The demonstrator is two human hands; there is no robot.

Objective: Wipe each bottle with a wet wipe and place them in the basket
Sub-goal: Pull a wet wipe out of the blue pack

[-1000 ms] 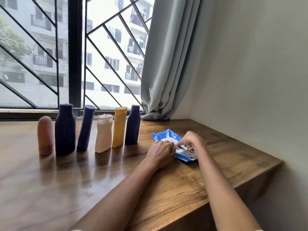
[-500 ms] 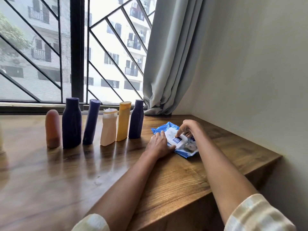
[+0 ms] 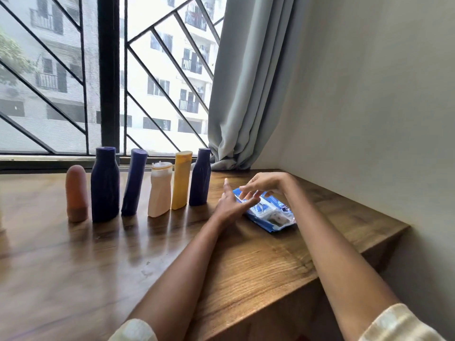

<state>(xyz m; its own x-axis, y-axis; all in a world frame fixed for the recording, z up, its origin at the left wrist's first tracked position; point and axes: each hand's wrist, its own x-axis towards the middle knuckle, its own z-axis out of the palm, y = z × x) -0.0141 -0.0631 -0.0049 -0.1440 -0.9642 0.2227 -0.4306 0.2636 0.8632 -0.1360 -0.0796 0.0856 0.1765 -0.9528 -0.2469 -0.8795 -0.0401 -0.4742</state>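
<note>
1. Six bottles stand in a row across the wooden table (image 3: 73, 279), from 9 to 12 o'clock of the hands: peach bottle (image 3: 76, 193), wide navy bottle (image 3: 105, 184), slim blue bottle (image 3: 134, 182) leaning right, cream bottle (image 3: 160, 189), yellow bottle (image 3: 181, 179), small navy bottle (image 3: 200, 177). None touched yet; no basket in view.
2. Left hand (image 3: 230, 205) has lifted off the pack since half a second ago. Fingers now spread and relaxed, holding nothing.
3. Wet wipe pack (image 3: 268, 212), blue, lies flat at 3 o'clock of the bottle row, flap peeled back, opening exposed.
4. Right hand (image 3: 264, 184) has risen above the pack, at 1 o'clock of the left hand. Fingers point down toward the flap; blur hides whether they pinch a wipe, so the grip cannot be told.
5. Judgement: the pack looks opened, and drawing out a wipe appears to be the step in hand. Wiping has not begun; all six bottles remain.
</note>
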